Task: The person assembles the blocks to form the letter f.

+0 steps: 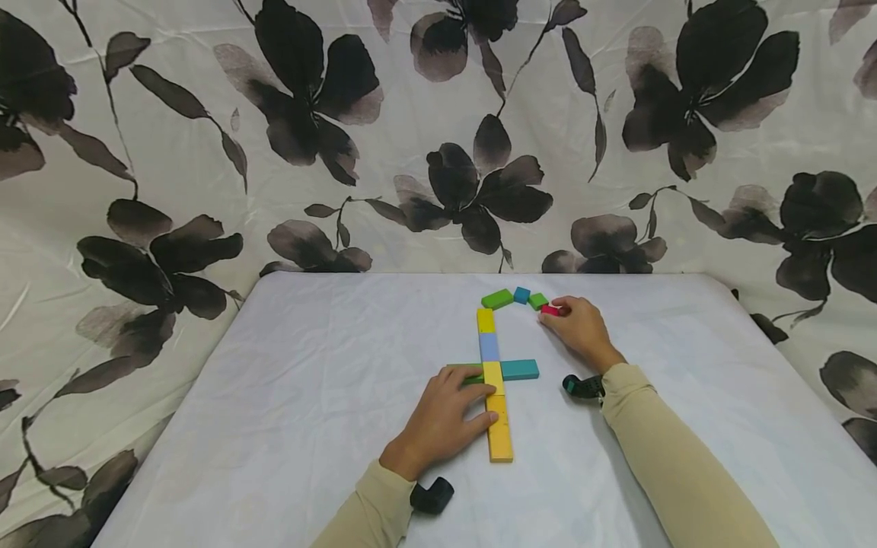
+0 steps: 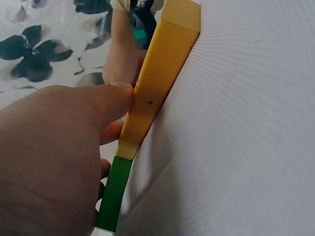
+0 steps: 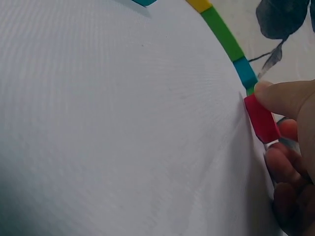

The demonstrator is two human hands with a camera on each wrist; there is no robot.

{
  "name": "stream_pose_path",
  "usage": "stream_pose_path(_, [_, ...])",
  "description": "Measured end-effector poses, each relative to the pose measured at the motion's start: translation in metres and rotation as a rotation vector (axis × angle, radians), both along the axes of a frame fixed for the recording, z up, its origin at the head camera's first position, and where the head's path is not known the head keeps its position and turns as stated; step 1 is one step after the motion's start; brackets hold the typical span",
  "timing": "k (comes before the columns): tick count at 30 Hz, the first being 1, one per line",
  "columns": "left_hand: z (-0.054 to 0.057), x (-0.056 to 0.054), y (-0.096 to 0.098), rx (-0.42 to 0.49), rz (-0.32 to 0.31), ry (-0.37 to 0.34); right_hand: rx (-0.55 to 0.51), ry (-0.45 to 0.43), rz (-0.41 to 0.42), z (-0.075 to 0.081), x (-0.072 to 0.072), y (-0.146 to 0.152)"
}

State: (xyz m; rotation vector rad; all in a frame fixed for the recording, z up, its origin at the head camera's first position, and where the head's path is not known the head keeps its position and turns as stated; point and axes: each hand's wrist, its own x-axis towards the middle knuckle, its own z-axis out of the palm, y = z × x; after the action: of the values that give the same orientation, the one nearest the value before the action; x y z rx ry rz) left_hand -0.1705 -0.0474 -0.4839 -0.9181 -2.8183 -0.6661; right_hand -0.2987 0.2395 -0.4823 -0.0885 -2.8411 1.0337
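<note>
With thumb and fingers, my right hand [image 1: 582, 329] pinches a small red block [image 3: 261, 119] at the right end of a curved run of blocks. That run has a green block [image 1: 497, 298], a small blue block [image 1: 521, 295] and a small green block [image 1: 537, 301]. My left hand [image 1: 440, 411] rests on the lower row, its thumb and fingertips touching the yellow blocks [image 1: 500, 440]. Its fingers partly cover a green block [image 2: 113, 194] on the left side. Opposite sticks out a teal block [image 1: 520, 370]. Higher up the row are a light blue block [image 1: 489, 347] and a yellow block [image 1: 486, 320].
The blocks lie flat on a white-covered table [image 1: 308, 380]. A floral cloth [image 1: 452, 114] hangs behind the far edge. Black wrist devices sit at both sleeves, the left one [image 1: 432, 496] and the right one [image 1: 582, 387] close above the tabletop.
</note>
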Motion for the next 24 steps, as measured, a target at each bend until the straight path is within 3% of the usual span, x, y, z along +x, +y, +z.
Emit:
stream_pose_path(11, [0.001,0.001,0.001,-0.019,-0.002,-0.001,-0.157,0.002,0.0,0.003,0.018,0.012])
stream_pose_path(17, [0.001,0.001,0.001,-0.016,-0.009,0.01,-0.177,0.032,-0.01,0.002,0.034,0.02])
stream_pose_path(24, [0.001,0.001,0.0,0.088,-0.016,0.069,-0.173,0.042,-0.022,0.008,0.053,0.026])
